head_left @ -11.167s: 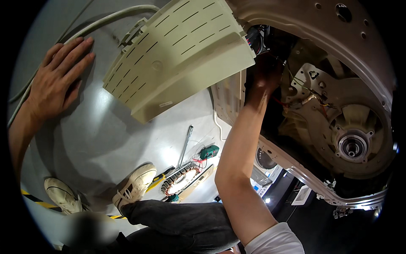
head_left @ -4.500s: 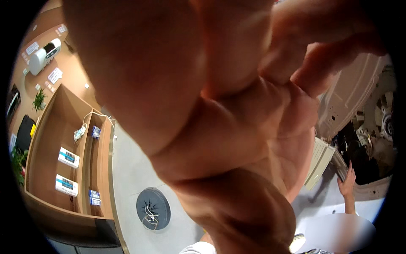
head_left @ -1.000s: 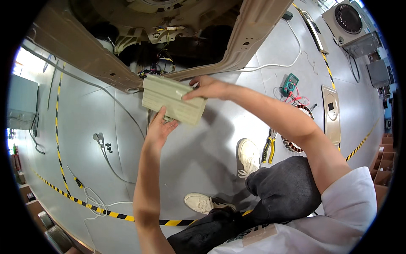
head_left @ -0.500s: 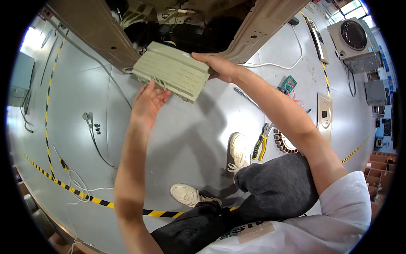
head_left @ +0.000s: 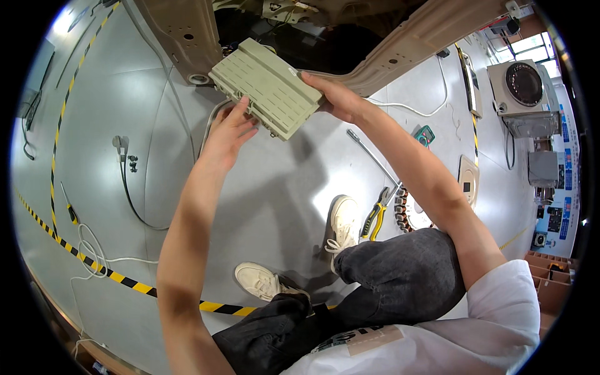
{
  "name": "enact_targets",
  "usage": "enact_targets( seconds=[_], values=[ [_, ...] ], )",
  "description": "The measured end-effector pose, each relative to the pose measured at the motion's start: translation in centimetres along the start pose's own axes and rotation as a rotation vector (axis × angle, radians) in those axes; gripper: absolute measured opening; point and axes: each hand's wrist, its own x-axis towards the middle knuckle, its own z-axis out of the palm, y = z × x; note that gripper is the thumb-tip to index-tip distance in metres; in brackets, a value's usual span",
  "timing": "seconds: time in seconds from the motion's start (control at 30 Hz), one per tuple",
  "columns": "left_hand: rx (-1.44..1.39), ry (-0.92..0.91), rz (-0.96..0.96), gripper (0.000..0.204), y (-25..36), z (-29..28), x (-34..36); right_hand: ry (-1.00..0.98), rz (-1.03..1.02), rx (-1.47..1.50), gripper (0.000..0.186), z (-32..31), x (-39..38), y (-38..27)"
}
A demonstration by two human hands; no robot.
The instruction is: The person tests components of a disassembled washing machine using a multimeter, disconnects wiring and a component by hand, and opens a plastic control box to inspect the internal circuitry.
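Observation:
A pale green, slotted plastic circuit-board housing [head_left: 269,84] is held tilted in front of the open machine cabinet [head_left: 181,37]. My right hand [head_left: 337,100] grips its right end, thumb on top and fingers hidden behind it. At the near long edge, by small clips, is my left hand [head_left: 230,131]. One left finger meets that edge while the others spread apart just below it. A grey cable [head_left: 209,122] curves beside the left hand; whether it joins the housing is hidden.
Pliers [head_left: 375,219], a long metal wrench [head_left: 375,156], a green multimeter [head_left: 424,135] and a copper-wound motor stator [head_left: 403,209] lie to the right. A screwdriver [head_left: 70,209] and a plug with cord [head_left: 122,150] are at left. A washing machine [head_left: 522,87] stands far right.
The view has shifted, moving floor items leftward. Both hands have carried the housing slightly away and right, with its tilt changed. A left finger now overlaps its near edge more.

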Motion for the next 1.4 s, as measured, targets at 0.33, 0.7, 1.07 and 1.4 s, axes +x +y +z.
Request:
enact_targets(
  seconds=[0.33, 0.7, 1.07, 1.4],
  values=[
    [-0.045, -0.019, 0.031, 0.063, -1.2, -0.6, 0.9, -0.008, -0.025, 0.007, 0.068, 0.0, 0.1, 1.1],
    [0.002, 0.025, -0.032, 0.054, -1.0, -0.5, 0.3, -0.01, -0.044, -0.017, 0.071, 0.7, -0.3, 0.8],
    [0.141, -0.05, -0.115, 0.051, -2.3, -0.9, -0.9, -0.033, -0.034, -0.076, 0.084, 1.0, -0.2, 1.2],
    [0.086, 0.005, -0.108, 0.035, -3.2, 0.5, -2.2, -0.094, -0.014, 0.0, 0.077, 1.2, -0.1, 1.4]
  ],
)
